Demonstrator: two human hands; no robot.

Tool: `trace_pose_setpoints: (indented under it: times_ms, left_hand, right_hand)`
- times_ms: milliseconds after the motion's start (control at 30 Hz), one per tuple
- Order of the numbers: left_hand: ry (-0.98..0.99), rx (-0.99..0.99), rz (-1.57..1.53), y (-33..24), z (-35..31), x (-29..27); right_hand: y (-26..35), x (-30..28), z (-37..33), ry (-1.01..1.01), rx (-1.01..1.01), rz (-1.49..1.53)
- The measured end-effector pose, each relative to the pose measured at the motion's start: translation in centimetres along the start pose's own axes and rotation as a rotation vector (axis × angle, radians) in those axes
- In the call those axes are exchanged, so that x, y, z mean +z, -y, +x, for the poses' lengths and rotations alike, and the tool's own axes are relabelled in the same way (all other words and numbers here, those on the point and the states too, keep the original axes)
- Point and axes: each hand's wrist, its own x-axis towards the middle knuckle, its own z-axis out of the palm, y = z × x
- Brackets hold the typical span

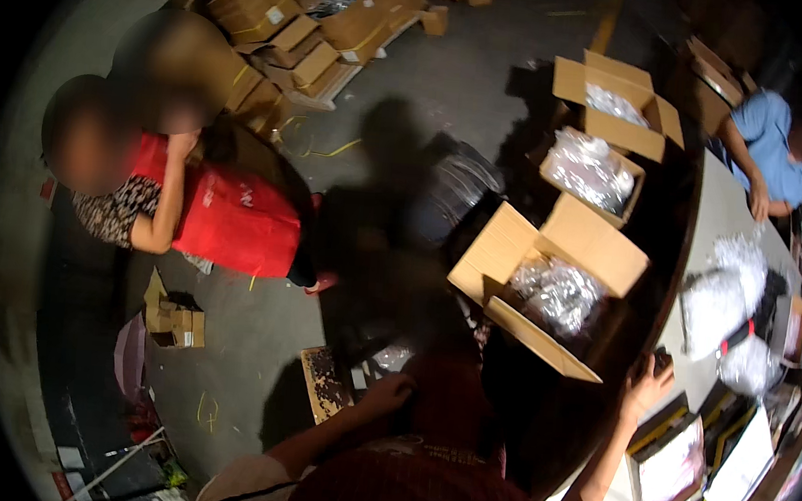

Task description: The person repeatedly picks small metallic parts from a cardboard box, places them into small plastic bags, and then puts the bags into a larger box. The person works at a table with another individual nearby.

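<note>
My right hand (644,390) is at the near edge of the grey worktable (711,211), its fingers closed round a small dark object (663,361) whose kind I cannot make out. Held low in front of my body, my left hand (388,395) has its fingers curled in; anything inside them is hidden. An open cardboard box (495,250) with clear plastic-wrapped items (559,296) stands ahead, left of my right hand. Beside that hand on the table, a framed panel (671,470) lies next to white plastic-wrapped bundles (712,308).
Two more open boxes (609,126) (590,176) with plastic-wrapped contents stand farther off. A person in a red apron (239,219) is at left; another in a blue shirt (766,138) sits across the table. Cardboard boxes (250,8) are piled at the back left. A small carton (179,322) lies on the floor.
</note>
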Motion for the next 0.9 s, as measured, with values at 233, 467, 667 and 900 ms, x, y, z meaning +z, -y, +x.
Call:
trace_pose_setpoints:
  times_ms: [233, 467, 667, 900]
  left_hand:
    - [-0.094, -0.125, 0.017, 3.4, 2.0, -5.3]
    - [0.044, 0.050, -0.008, 10.3, 11.7, -11.0]
    - [0.074, 0.106, 0.230, 8.8, 22.5, -26.0]
    - [-0.171, 0.193, 0.089, 6.8, 34.4, -37.3]
  right_hand:
    - [-1.0, 3.1, -0.9, -0.046, 0.019, -0.131]
    - [7.1, 4.1, 5.9, 0.046, 0.029, 0.300]
    - [44.9, 7.3, 13.1, 0.467, -0.434, 0.696]
    - [46.2, 31.0, 10.4, 0.731, -0.401, 0.329]
